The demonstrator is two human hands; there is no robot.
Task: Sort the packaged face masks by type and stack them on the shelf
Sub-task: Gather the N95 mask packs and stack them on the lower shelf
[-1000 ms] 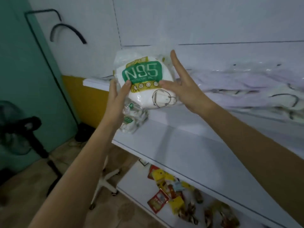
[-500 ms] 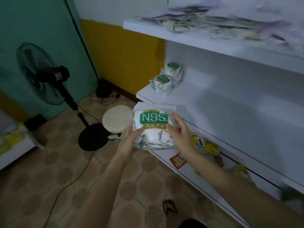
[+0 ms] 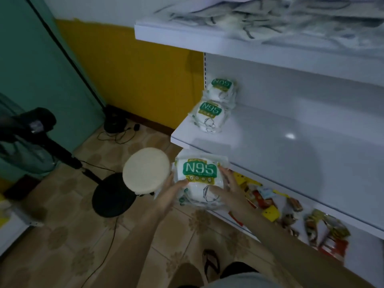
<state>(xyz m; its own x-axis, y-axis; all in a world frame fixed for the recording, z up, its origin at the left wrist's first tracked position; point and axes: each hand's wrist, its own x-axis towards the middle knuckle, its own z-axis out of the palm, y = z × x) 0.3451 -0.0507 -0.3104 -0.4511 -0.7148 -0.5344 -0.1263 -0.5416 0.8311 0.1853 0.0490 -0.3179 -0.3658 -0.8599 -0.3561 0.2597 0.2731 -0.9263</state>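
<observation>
A stack of white N95 mask packs (image 3: 200, 179) with a green label is held between both hands at the left end of the lowest shelf. My left hand (image 3: 169, 192) grips its left side, thumb on top. My right hand (image 3: 227, 191) holds its right side with fingers spread over the front. Two more N95 stacks (image 3: 209, 117) (image 3: 222, 89) sit at the left end of the middle shelf (image 3: 291, 154). A heap of clear-wrapped flat masks (image 3: 270, 19) lies on the top shelf.
Small red and yellow snack packets (image 3: 270, 206) are scattered on the lowest shelf right of my hands. A round cream stool (image 3: 146, 170) stands just left of the stack. A black standing fan (image 3: 37, 129) with its cable is on the tiled floor at left.
The N95 stack has come down from the top shelf height to the lowest shelf, still held in both hands. My view has tilted down with it.
</observation>
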